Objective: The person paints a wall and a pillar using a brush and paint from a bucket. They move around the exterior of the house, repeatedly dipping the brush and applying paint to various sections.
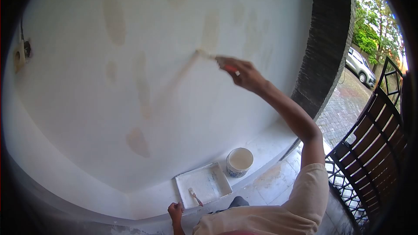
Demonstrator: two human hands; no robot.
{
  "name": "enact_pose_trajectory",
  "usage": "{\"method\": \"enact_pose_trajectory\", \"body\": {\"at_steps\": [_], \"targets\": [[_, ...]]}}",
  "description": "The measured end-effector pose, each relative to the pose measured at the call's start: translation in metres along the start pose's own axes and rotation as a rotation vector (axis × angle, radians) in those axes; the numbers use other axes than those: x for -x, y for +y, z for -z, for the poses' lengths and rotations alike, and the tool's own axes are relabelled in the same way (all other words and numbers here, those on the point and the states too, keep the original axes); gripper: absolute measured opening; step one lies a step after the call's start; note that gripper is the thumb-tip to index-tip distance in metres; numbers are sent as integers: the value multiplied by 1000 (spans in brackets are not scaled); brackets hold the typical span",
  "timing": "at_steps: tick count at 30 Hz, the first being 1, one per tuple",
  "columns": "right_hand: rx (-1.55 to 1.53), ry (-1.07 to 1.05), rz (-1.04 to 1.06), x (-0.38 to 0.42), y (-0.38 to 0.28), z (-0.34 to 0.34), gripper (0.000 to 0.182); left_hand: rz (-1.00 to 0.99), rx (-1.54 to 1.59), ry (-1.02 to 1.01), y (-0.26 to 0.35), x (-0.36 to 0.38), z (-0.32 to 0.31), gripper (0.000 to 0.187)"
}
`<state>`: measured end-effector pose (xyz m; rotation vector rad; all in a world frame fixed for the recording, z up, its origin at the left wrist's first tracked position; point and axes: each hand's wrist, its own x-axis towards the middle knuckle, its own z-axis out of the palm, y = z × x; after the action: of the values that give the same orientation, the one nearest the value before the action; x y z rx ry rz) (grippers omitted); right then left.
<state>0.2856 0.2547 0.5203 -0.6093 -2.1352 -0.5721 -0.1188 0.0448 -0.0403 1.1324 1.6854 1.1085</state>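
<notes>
High on the white wall (174, 117), my right hand (244, 75) grips a paintbrush (208, 55) by its red handle. The pale bristle end meets the wall, and a faint brownish streak slants down-left from it. Low down, my left hand (176, 211) has its fingers curled beside the near left corner of a white paint tray (180, 190). What those fingers hold, if anything, is hidden. A second paintbrush (194, 195) lies in the tray, its handle toward the near edge. A bucket (239, 161) of whitish paint stands at the tray's right.
Beige patches (114, 19) mark the wall. An electrical outlet (19, 56) with a cord is at far left. A dark stone pillar (324, 39) borders the wall on the right. Beyond it are a slatted metal gate (374, 148) and a parked car (360, 66).
</notes>
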Motion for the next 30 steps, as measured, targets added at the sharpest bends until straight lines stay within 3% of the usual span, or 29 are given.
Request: {"method": "enact_pose_trajectory", "body": {"at_steps": [1,2,3,9,11,13,14,15,17,19,21,23,24,25,27,30], "targets": [[20,-65,-16,9,-4,-8,34,-1,-31,-15,-1,5,6,30],[99,-122,157,27,-5,-23,32,-5,-53,-19,-1,9,14,30],[36,-191,153,32,-16,-27,34,-13,-71,-19,-1,9,19,29],[80,165,125,-8,-8,-3,42,3,-58,27,3,-1,23,27],[30,-36,-6,3,-7,-17,41,5,-64,46,1,-2,28,27],[60,-93,180,12,-19,-32,38,34,9,29,-5,-7,22,27],[-21,-226,66,12,-27,-28,33,47,47,16,-7,-10,17,27],[-62,-228,97,6,-37,-22,33,27,23,-2,-8,-13,11,27],[76,3,259,-11,-37,-13,33,-7,-29,-41,-10,-11,2,28],[20,190,89,-23,-25,-2,28,-9,7,-79,-4,-12,-8,28],[11,-1,-54,-12,-13,-11,27,-7,16,-95,5,-11,-16,28],[97,-78,232,16,-14,-41,27,-8,3,-95,12,-12,-22,28],[16,-230,110,22,-26,-38,28,2,-7,-113,12,-13,-23,28],[-67,-244,105,17,-35,-32,28,5,-8,-115,12,-17,-27,28],[-22,6,187,0,-35,-21,30,25,-20,-126,8,-16,-30,28],[-8,230,65,-26,-8,0,33,11,-57,-143,13,-14,-31,28]]}}
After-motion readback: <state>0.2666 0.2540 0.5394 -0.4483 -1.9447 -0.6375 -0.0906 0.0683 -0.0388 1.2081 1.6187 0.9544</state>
